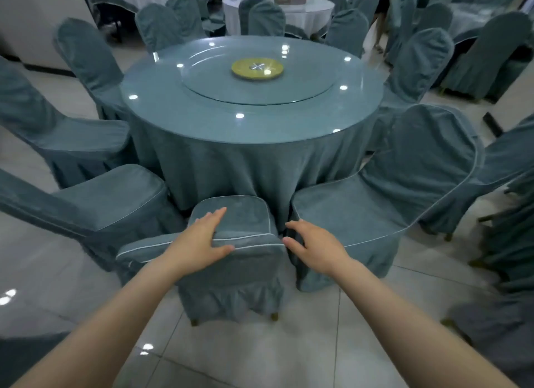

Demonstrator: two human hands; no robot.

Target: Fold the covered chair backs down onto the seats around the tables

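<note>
Directly below me stands a teal covered chair with its back folded flat onto the seat, white piping along the edges. My left hand lies on the folded back, fingers spread and thumb hooked over its near edge. My right hand hovers open at the chair's right edge, fingertips touching or nearly touching the cover. The chair faces a round table draped in teal cloth. A second chair on the right and another on the left have upright backs.
A glass turntable with a yellow hub sits on the table. More upright covered chairs ring the table. Further tables and chairs fill the back of the room. A person's legs show at the back right. Tiled floor lies beneath me.
</note>
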